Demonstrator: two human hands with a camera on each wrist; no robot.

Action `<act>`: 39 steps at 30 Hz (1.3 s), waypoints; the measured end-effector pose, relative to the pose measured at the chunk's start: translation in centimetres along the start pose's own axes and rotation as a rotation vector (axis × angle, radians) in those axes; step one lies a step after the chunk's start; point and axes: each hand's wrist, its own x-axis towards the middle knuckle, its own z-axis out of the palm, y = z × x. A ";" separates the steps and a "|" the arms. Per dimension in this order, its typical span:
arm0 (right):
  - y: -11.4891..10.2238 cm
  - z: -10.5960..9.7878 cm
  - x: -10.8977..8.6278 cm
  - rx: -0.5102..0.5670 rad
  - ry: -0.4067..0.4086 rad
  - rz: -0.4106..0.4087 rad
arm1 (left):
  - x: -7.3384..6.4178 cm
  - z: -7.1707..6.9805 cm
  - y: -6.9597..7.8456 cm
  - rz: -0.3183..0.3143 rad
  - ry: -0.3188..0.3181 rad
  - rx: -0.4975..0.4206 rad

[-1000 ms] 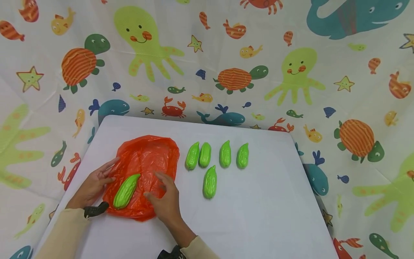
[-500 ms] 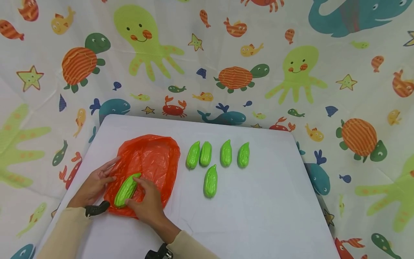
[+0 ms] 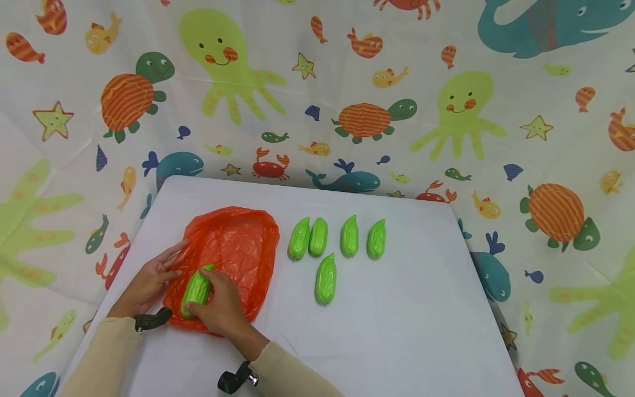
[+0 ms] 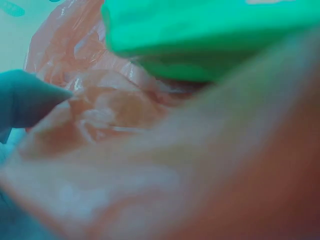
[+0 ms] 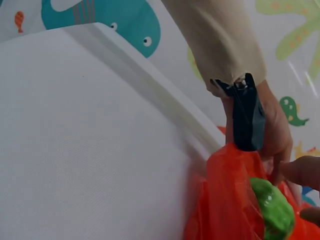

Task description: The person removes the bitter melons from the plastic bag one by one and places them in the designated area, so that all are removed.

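A bright green ridged bitter gourd (image 3: 197,295) lies over the left part of a red plastic bag (image 3: 248,242) spread on the table. My right hand (image 3: 220,303) grips this gourd from the right, fingers near its stem tip and thumb near its lower end. My left hand (image 3: 151,281) holds the bag's left edge, thumb on the inner side. In the left wrist view, the gourd (image 4: 210,40) looms close above the crumpled bag (image 4: 115,100), with a blurred fingertip at the left. The right wrist view has the gourd (image 5: 272,207) poking out of the bag (image 5: 232,190).
Right of the bag lie several more bitter gourds, one (image 3: 326,279) nearer me and the others, such as the rightmost gourd (image 3: 376,239), in a row behind. They rest on a white table (image 3: 407,320). A sea-animal print curtain (image 3: 297,94) hangs behind it.
My right hand has moved left from over the bag's middle and taken hold of the gourd, which has turned slightly more upright in view. My left hand stays at the bag's edge.
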 end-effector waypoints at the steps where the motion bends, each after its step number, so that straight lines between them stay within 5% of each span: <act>1: -0.1 0.1 0.1 -0.007 0.000 -0.004 | 0.0 0.0 0.0 0.000 0.002 0.003; 15: -0.4 1.0 0.4 0.009 0.007 0.005 | 0.0 0.2 0.4 -0.045 0.024 0.008; 39: 1.0 -5.4 -2.0 0.295 0.094 0.028 | 0.0 0.3 0.2 -0.028 0.029 0.028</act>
